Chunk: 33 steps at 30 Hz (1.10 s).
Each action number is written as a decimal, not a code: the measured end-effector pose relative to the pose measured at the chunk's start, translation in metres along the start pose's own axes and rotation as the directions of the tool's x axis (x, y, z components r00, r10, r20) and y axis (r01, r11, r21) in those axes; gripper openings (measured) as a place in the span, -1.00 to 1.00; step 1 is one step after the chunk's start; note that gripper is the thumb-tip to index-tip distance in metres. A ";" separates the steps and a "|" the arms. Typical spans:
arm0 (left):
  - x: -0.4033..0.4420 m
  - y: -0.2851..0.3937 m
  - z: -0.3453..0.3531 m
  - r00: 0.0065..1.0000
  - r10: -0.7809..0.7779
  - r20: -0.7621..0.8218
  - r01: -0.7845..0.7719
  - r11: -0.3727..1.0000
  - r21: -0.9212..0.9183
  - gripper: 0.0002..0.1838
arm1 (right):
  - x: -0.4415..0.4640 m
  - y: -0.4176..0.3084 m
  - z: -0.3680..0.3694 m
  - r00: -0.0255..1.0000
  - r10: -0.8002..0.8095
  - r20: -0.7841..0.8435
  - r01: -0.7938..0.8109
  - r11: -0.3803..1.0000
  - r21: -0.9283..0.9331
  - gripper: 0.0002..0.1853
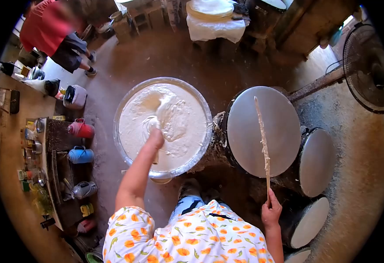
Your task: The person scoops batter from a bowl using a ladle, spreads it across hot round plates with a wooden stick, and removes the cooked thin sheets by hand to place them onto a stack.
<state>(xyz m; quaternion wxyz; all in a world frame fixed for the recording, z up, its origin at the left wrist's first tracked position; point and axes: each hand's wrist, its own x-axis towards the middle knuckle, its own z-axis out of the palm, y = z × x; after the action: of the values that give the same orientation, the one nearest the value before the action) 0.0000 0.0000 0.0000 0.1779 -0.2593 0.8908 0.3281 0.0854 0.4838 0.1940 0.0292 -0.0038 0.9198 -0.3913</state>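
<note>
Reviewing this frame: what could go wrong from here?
The left grip, sunk in the dough, could drip on the floor if lifted past the basin. The right grip holds the stick near one end, so it might swing or slip. Clumps on the stick could fall onto the plate.

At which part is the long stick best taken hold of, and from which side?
Probably by the near end, from the wearer's side, where the right hand holds it. The long stick points forward over the large round plate; its far part is coated in pale paste, while the near end looks barer.
</note>
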 end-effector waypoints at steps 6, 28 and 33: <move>-0.121 -0.049 -0.051 0.984 -0.047 0.171 0.073 0.987 -0.147 -0.80 | 0.018 -0.011 0.031 0.998 -0.050 0.022 0.050 0.999 0.010 -0.42; -0.056 -0.044 -0.092 0.961 -0.262 0.083 0.273 0.868 -0.415 -0.93 | 0.009 -0.008 0.034 0.999 -0.035 -0.034 0.033 0.998 -0.047 -0.42; -0.039 0.009 -0.003 0.980 -0.132 0.150 0.191 0.837 -0.512 -0.89 | 0.007 -0.004 0.033 0.999 -0.024 -0.027 0.023 0.999 -0.027 -0.41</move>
<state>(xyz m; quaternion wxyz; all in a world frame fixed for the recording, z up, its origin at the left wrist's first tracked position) 0.0258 0.0173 0.0252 0.1757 -0.3540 0.7314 0.5558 0.0802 0.4573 0.1741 0.0119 -0.0096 0.9252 -0.3792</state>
